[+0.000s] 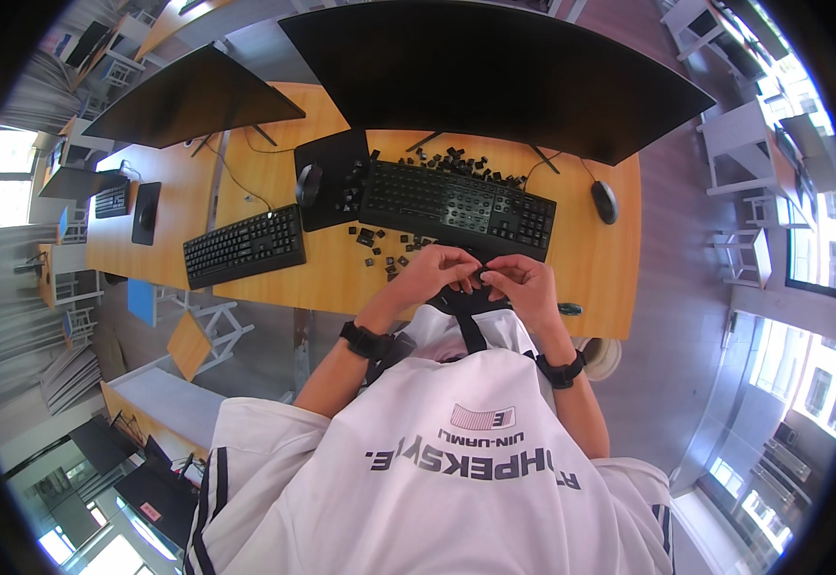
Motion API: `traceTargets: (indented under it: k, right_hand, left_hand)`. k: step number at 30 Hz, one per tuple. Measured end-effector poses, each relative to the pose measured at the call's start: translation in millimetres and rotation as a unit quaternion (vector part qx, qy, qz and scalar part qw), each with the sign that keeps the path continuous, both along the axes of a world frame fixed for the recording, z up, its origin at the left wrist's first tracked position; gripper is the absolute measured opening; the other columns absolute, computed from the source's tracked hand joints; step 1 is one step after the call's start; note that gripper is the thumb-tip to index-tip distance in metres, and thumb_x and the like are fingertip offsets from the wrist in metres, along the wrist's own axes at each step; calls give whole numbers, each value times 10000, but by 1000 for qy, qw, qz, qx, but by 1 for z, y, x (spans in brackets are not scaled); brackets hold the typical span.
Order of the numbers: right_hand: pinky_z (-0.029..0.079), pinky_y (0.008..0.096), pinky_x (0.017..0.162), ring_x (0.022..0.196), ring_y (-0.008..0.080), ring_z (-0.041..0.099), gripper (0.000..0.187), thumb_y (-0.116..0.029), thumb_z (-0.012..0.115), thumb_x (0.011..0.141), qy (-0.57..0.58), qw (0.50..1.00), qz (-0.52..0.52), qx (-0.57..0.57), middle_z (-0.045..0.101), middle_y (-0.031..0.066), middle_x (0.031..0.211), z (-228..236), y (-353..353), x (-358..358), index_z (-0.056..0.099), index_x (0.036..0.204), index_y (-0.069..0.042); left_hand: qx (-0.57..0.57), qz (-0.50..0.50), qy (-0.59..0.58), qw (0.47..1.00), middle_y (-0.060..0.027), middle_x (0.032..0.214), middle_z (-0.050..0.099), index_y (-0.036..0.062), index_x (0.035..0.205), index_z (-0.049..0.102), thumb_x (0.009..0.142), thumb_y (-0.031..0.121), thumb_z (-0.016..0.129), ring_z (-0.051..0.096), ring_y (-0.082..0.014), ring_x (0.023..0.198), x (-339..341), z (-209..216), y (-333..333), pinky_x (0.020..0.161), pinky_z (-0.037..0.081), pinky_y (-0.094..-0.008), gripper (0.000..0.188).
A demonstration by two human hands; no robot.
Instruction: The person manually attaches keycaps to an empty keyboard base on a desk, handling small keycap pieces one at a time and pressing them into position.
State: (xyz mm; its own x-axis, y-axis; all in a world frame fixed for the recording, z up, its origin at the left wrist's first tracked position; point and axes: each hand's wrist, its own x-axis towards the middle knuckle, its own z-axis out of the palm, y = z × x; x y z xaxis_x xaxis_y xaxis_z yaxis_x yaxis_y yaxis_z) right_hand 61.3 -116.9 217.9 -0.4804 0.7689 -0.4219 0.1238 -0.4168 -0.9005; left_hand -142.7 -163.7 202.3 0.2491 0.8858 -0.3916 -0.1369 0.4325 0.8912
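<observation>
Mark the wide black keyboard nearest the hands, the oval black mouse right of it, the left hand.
Wide black keyboard (458,206), head view: middle of key area.
Oval black mouse (606,202), head view: top shell.
Left hand (430,271), head view: back of hand.

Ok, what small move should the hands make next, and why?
Probably bring the left hand and right hand over the right keyboard: they meet just at its near side, perhaps on something too small to make out, and loose keycaps lie around it.
</observation>
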Motion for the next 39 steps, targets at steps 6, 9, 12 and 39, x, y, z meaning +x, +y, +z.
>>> traceTargets:
  k: [6,9,12,39]
  right_hand:
    - [529,210,632,682,80,626,180,-57,649,917,13,1000,1,21,696,64,823,-8,-2,5,683,1059,48]
    - [537,216,664,715,82,629,184,-64,619,938,17,999,13,32,692,62,845,-5,-2,6,681,1075,42]
    - [541,219,681,727,82,628,191,-61,609,942,14,999,20,45,688,55,849,-2,-2,6,673,1090,41]
    - [510,223,593,635,87,632,204,-18,754,806,-20,994,-16,108,708,78,765,-7,-11,-5,646,969,37]
  left_hand:
    - [-8,2,-42,999,-75,902,705,-32,1095,638,926,124,637,652,-117,773,1,-5,1,703,511,-244,230]
    - [4,11,-53,999,-72,919,704,-30,1106,634,921,106,639,654,-117,789,1,-5,0,716,515,-246,230]
    - [7,12,-59,998,-68,928,700,-30,1113,630,920,97,636,655,-118,801,1,-4,-1,723,518,-249,231]
    - [24,22,22,999,-31,790,656,-37,980,668,951,175,608,597,-83,721,12,4,1,664,490,-239,222]
